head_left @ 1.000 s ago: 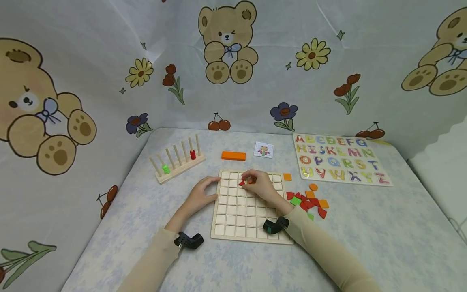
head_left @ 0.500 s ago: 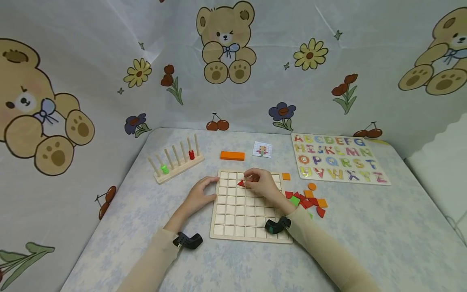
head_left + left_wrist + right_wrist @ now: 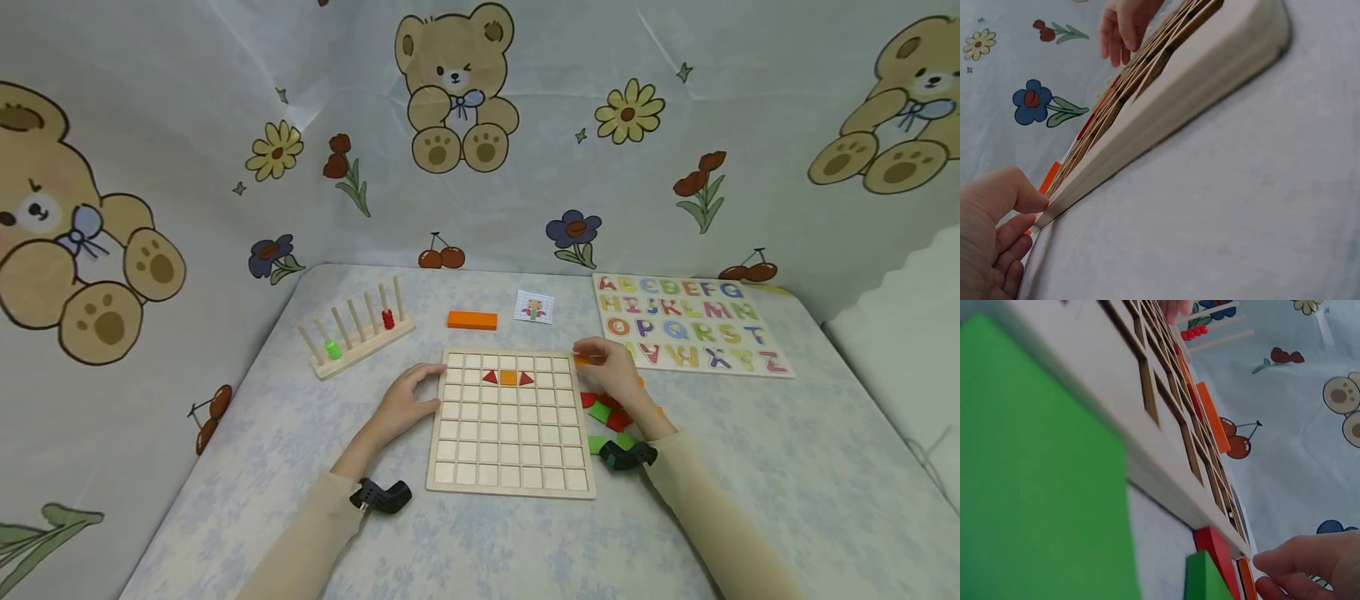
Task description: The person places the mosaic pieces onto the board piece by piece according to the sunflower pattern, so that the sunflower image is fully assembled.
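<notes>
A wooden grid board point(image 3: 487, 454) lies on the table. My left hand point(image 3: 401, 404) rests at its left edge, thumb and index finger touching the side; the left wrist view shows the fingertips point(image 3: 1038, 201) there. Near the top of the grid an orange square point(image 3: 508, 377) sits between two red triangles point(image 3: 491, 377), each in its own cell. My right hand point(image 3: 613, 371) is beyond the board's upper right corner, fingertips right at another orange square point(image 3: 1247, 579) lying beside the edge. The hand partly covers that square in the head view.
Red and green pieces point(image 3: 600, 412) lie right of the board, partly under the right hand and wrist. Behind stand a peg rack point(image 3: 367, 340) with beads, an orange bar point(image 3: 472, 320), a pattern card point(image 3: 534, 307) and an alphabet board point(image 3: 693, 325).
My right hand let go of the right-hand red triangle on the board and moved right to the loose orange square. The left hand stayed at the board's edge.
</notes>
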A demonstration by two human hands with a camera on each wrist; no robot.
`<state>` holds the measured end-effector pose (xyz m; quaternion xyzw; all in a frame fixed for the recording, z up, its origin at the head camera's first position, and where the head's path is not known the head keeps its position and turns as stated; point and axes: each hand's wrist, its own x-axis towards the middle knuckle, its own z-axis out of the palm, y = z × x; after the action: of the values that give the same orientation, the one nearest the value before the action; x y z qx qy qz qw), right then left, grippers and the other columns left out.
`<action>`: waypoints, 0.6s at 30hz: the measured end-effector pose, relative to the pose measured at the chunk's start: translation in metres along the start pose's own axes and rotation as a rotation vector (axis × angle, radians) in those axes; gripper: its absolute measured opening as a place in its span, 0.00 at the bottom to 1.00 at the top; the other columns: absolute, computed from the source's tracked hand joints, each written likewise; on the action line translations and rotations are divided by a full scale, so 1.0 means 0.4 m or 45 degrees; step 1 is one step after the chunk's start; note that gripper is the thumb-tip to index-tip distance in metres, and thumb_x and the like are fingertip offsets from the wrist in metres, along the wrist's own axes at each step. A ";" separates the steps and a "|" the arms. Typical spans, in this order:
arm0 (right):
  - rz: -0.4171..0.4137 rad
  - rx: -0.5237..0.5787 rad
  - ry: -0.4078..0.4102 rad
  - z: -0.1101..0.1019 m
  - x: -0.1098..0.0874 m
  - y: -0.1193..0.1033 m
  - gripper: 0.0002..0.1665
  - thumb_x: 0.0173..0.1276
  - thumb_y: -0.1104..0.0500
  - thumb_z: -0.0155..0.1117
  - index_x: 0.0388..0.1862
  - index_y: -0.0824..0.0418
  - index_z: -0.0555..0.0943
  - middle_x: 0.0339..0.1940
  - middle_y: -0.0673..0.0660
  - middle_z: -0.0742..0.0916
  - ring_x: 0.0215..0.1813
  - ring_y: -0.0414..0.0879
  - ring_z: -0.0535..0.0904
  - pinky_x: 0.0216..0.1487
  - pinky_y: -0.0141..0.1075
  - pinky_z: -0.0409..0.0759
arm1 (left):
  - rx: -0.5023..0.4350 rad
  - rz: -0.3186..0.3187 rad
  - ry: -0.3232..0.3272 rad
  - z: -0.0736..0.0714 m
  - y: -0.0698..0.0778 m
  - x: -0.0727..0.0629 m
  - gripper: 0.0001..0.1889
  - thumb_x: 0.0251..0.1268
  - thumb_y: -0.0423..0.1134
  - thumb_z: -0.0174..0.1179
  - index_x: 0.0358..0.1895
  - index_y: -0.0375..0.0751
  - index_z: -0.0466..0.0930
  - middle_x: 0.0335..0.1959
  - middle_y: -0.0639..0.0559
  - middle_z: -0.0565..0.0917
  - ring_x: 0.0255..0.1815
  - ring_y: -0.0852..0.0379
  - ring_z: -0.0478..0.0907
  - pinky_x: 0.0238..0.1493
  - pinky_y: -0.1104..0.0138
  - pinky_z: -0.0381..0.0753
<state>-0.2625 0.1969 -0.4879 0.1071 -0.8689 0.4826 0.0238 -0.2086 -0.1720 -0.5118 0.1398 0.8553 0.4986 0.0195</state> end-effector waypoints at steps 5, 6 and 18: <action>0.019 -0.072 0.001 -0.016 -0.006 0.027 0.22 0.63 0.72 0.65 0.57 0.72 0.80 0.54 0.71 0.85 0.57 0.63 0.80 0.60 0.55 0.78 | -0.041 -0.032 -0.026 -0.003 0.002 0.000 0.29 0.62 0.32 0.64 0.68 0.42 0.73 0.70 0.45 0.73 0.76 0.43 0.62 0.76 0.45 0.58; 0.016 -0.082 0.000 -0.016 -0.006 0.030 0.22 0.63 0.72 0.65 0.57 0.72 0.80 0.54 0.71 0.85 0.57 0.63 0.80 0.60 0.55 0.79 | -0.050 -0.045 -0.033 -0.003 0.002 0.000 0.28 0.63 0.32 0.65 0.68 0.43 0.73 0.70 0.46 0.73 0.77 0.44 0.61 0.77 0.45 0.57; 0.009 -0.067 0.054 -0.024 -0.008 0.014 0.22 0.63 0.70 0.68 0.56 0.73 0.80 0.50 0.72 0.85 0.51 0.63 0.81 0.50 0.34 0.82 | -0.034 -0.020 -0.020 -0.002 0.004 0.000 0.28 0.62 0.32 0.64 0.68 0.42 0.73 0.70 0.44 0.73 0.76 0.42 0.61 0.75 0.43 0.58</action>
<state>-0.2611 0.2085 -0.4880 0.0931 -0.8810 0.4618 0.0433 -0.2082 -0.1721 -0.5102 0.1367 0.8495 0.5086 0.0319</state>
